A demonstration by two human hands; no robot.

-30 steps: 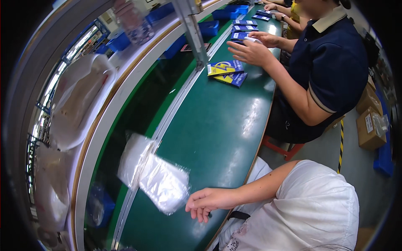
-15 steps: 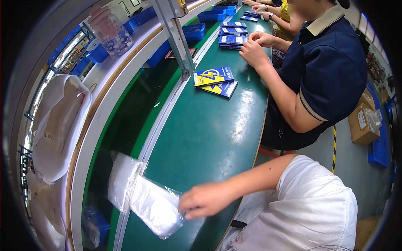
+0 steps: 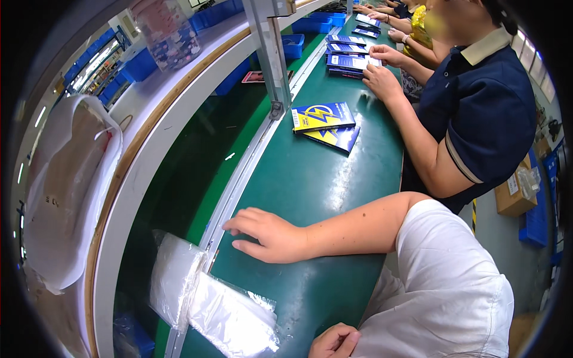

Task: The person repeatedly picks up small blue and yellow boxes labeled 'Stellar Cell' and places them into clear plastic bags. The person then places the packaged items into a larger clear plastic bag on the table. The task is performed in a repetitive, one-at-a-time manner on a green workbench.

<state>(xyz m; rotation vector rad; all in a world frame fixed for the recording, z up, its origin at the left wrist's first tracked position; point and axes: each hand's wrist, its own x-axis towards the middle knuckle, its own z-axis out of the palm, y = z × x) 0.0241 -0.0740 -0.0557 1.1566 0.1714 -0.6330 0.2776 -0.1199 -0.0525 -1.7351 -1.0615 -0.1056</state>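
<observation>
My right hand is over the green bench near its metal rail, palm down with fingers stretched out and nothing in them. Beside it lie two stacks of clear plastic bags. One stack rests on the bench, and the other hangs across the rail. At the lower edge my left hand shows only in part, its fingers curled together. Whatever it may hold is out of sight. Farther along the bench, two flat blue and yellow boxes overlap, apart from both hands.
A co-worker in a dark blue shirt handles piled flat boxes at the far right. A metal post stands at the rail. To the left runs a white shelf with a patterned jar. Blue bins line the far side.
My right hand has left the bag stack and moved away from it along the bench, fingers now extended. My left hand has come into view below. The co-worker's hands have moved to the piled boxes.
</observation>
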